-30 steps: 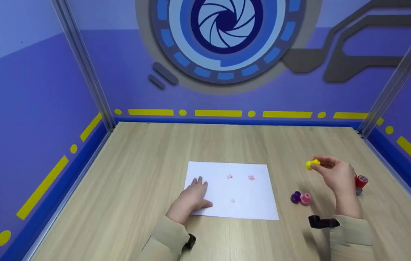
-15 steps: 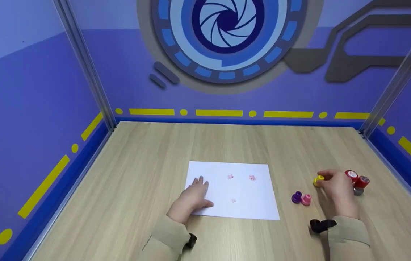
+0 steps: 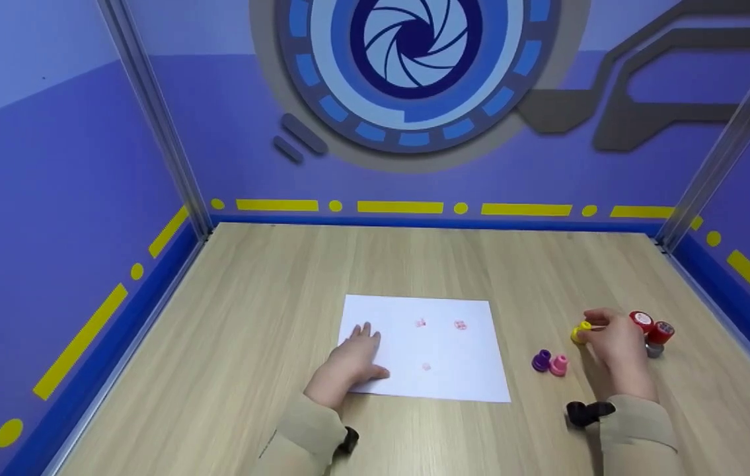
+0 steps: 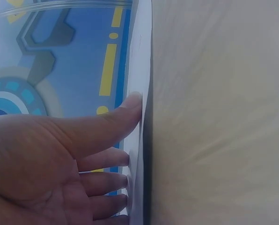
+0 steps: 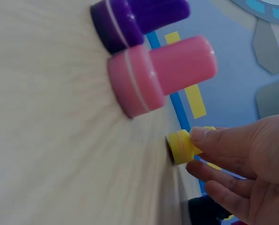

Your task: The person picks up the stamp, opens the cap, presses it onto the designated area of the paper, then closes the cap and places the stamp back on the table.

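Note:
My left hand [image 3: 351, 357] rests with spread fingers on the left part of a white sheet of paper [image 3: 454, 380], which bears several small reddish stamp prints. In the left wrist view, the thumb [image 4: 125, 112] presses near the edge of the paper. On the right, my right hand [image 3: 616, 340] pinches the handle of a yellow stamp [image 3: 579, 334] between thumb and fingers. The right wrist view has the base of this stamp right at the tabletop, upright. A purple stamp [image 3: 541, 360] and a pink stamp [image 3: 559, 365] stand side by side, between the paper and this hand.
Just right of my right hand are a red-and-white round piece [image 3: 641, 321], a red stamp [image 3: 662, 331] and a grey piece [image 3: 654, 349], grouped closely. Blue-purple panels [image 3: 388, 178] wall in the wooden table [image 3: 269, 277] at the back and both sides.
My right hand has come down toward the near side with the yellow stamp, bringing it to the tabletop left of the red pieces. The left hand has stayed on the paper.

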The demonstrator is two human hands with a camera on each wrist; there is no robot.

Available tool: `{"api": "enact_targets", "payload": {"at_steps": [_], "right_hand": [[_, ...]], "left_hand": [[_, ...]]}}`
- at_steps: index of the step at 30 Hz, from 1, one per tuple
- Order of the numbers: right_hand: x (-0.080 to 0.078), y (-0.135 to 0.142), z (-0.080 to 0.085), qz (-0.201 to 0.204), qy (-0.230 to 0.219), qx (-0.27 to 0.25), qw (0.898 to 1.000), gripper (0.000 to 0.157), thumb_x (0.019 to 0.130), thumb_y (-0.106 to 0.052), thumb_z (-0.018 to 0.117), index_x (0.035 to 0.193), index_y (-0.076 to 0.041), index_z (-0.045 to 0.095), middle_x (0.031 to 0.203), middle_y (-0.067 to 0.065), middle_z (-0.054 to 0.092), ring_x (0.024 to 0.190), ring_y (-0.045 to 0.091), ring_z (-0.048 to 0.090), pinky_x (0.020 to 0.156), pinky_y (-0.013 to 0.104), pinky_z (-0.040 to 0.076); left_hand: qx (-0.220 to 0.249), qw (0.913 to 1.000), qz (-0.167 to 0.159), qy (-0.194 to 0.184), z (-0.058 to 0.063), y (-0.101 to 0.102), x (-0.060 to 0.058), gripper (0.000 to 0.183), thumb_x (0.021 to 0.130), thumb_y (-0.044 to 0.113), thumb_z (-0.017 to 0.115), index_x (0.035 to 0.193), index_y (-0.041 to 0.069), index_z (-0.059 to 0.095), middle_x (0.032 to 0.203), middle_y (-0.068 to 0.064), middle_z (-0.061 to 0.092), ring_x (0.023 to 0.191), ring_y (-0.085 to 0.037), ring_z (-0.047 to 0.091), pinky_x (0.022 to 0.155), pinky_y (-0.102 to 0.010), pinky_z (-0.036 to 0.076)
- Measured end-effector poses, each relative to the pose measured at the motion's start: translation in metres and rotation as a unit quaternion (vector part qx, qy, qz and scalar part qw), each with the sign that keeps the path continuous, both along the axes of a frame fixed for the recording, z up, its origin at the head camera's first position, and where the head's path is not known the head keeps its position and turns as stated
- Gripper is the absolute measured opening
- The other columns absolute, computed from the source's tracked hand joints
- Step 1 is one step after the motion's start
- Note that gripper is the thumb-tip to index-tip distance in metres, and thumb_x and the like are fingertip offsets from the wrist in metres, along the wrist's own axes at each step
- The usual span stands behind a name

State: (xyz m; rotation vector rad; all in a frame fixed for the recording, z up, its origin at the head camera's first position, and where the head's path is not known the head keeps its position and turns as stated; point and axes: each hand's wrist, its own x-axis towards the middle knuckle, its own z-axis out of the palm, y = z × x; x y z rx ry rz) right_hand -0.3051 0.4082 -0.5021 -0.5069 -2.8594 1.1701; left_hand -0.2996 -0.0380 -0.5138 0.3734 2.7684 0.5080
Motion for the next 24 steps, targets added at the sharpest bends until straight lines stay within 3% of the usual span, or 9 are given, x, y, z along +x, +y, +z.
{"api": "enact_targets", "payload": {"at_steps": [7, 11, 15, 19, 24], "right_hand": [[0.009, 0.000, 0.023, 0.022, 0.009, 0.027, 0.999, 0.051, 0.095, -0.008, 0.071, 0.142, 0.003, 0.055, 0.143, 0.033, 0.054, 0.129, 0.050, 0.052, 0.112, 0.064, 0.043], [0.016, 0.001, 0.036, 0.076, 0.010, 0.014, 0.997, 0.043, 0.096, -0.013, 0.073, 0.135, 0.001, 0.062, 0.134, 0.029, 0.063, 0.121, 0.044, 0.060, 0.107, 0.062, 0.048], [0.021, 0.004, 0.041, 0.176, -0.021, -0.001, 0.984, 0.040, 0.093, -0.018, 0.077, 0.128, -0.001, 0.069, 0.124, 0.022, 0.072, 0.110, 0.031, 0.069, 0.102, 0.056, 0.054], [0.021, 0.005, 0.038, 0.244, -0.068, -0.029, 0.967, 0.043, 0.088, -0.015, 0.082, 0.127, -0.001, 0.070, 0.122, 0.019, 0.073, 0.109, 0.027, 0.072, 0.100, 0.049, 0.058], [0.016, 0.003, 0.029, 0.261, -0.111, -0.043, 0.958, 0.044, 0.083, -0.014, 0.086, 0.123, -0.004, 0.073, 0.118, 0.014, 0.075, 0.104, 0.023, 0.071, 0.104, 0.056, 0.054]], "left_hand": [[-0.002, 1.0000, -0.004, 0.003, 0.000, 0.000, -0.001, 0.078, 0.093, 0.031, 0.077, 0.154, -0.002, 0.043, 0.167, -0.026, 0.027, 0.158, -0.040, 0.023, 0.130, -0.049, 0.024], [0.000, 1.0000, -0.006, 0.003, -0.001, -0.001, -0.002, 0.078, 0.092, 0.031, 0.078, 0.153, -0.003, 0.043, 0.166, -0.026, 0.028, 0.157, -0.041, 0.024, 0.130, -0.049, 0.025], [0.001, 1.0000, -0.008, 0.003, -0.001, -0.001, -0.002, 0.079, 0.091, 0.031, 0.079, 0.153, -0.004, 0.043, 0.166, -0.027, 0.029, 0.157, -0.041, 0.024, 0.129, -0.049, 0.026], [0.000, 1.0000, -0.007, 0.003, -0.001, -0.001, -0.001, 0.079, 0.091, 0.031, 0.079, 0.153, -0.004, 0.043, 0.166, -0.027, 0.029, 0.157, -0.041, 0.024, 0.129, -0.049, 0.026], [-0.001, 1.0000, -0.006, 0.001, 0.000, 0.000, -0.001, 0.078, 0.092, 0.031, 0.078, 0.153, -0.003, 0.043, 0.167, -0.026, 0.028, 0.158, -0.040, 0.023, 0.130, -0.049, 0.025]]}}
